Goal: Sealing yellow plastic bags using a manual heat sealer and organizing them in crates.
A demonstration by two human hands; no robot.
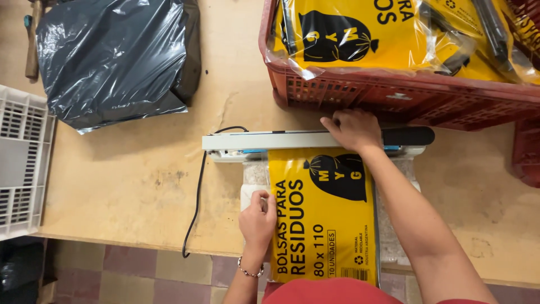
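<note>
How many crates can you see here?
3: a red crate holding yellow packs at top, another red crate at the right edge, a white crate at left. Others may lie outside view.

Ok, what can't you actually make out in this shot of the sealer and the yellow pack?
Head view only:
- Sealer: its jaw line over the yellow pack is hidden under the arm bar and the right hand.
- Pack's near edge: hidden by the red clothing at the bottom edge.
- Left hand: its fingers curl under, so the grip is unclear.
- Red crate: cut off by the top edge.
- Cable: its end drops past the table edge.
</note>
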